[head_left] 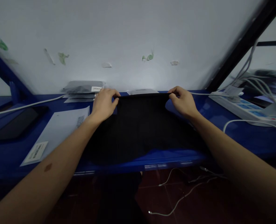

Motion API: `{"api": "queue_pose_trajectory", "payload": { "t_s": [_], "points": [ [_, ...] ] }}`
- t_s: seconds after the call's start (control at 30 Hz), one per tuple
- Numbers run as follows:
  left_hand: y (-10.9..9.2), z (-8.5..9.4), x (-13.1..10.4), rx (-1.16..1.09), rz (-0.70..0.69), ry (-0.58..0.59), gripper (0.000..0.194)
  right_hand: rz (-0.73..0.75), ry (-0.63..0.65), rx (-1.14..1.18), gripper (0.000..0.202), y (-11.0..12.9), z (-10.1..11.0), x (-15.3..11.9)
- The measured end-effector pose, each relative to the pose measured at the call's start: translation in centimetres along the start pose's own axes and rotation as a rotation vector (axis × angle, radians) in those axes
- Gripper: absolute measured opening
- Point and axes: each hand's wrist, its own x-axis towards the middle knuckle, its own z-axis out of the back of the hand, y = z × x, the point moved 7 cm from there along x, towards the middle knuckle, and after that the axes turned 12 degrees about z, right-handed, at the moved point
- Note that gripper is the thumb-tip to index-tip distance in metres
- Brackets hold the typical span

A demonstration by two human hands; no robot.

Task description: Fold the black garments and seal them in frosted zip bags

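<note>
A piece of black cloth (140, 124) is stretched by its far edge between my two hands, its lower part spreading over the blue table. Its exact kind does not show. My left hand (106, 102) pinches the far left corner between thumb and fingers. At the far right corner, my right hand (182, 100) grips the same edge in a like pinch. The far edge is pulled nearly straight. Just left of my left hand lies a stack of grey plastic packets (84, 87) with a white label. Behind the cloth a pale flat packet (142, 92) is partly hidden.
On the left lie a white envelope (60, 124) with a barcode label and a dark phone-like slab (17, 123). A white power strip (247, 107) with cables stands at the right. White charging cables (183, 196) lie on the floor below the blue table edge (170, 163).
</note>
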Motion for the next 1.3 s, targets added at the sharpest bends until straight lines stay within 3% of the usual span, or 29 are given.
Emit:
{"api": "queue_pose_trajectory", "payload": {
  "t_s": [0.17, 0.3, 0.37, 0.53, 0.73, 0.93, 1.03, 1.2, 1.3],
  "points": [
    [-1.4, 0.2, -0.6, -0.139, -0.097, 0.127, 0.019, -0.017, 0.031, 0.096, 0.015, -0.4, -0.3, 0.1],
    [-2.4, 0.0, -1.2, -0.368, -0.093, 0.357, 0.023, -0.040, 0.153, 0.261, 0.036, -0.5, -1.3, 0.0],
    [-2.3, -0.2, -1.2, -0.447, -0.050, 0.416, 0.027, -0.081, 0.177, 0.252, 0.043, -0.6, -1.4, -0.2],
    [-0.9, -0.5, -0.9, -0.262, 0.063, 0.319, 0.022, -0.123, 0.158, 0.099, 0.042, -0.4, -0.9, -0.3],
    [-1.5, -2.0, -1.4, 0.001, -0.095, 0.462, 0.024, 0.003, 0.345, -0.029, 0.025, 0.1, -2.1, -0.7],
    [-0.7, -2.2, -1.3, 0.030, -0.091, 0.476, 0.023, 0.061, 0.443, -0.043, 0.017, 0.3, -2.8, -1.0],
    [-0.6, -2.2, -1.1, 0.048, -0.111, 0.418, 0.021, 0.070, 0.451, -0.052, 0.018, 0.5, -2.7, -1.0],
    [-0.9, -1.2, -0.6, 0.018, -0.132, 0.218, 0.017, 0.108, 0.391, -0.043, 0.020, 0.7, -2.5, -0.7],
    [-1.0, -1.1, -0.7, -0.010, -0.141, 0.221, 0.017, 0.095, 0.347, -0.072, 0.020, 0.3, -2.3, -0.5]
  ]
}}
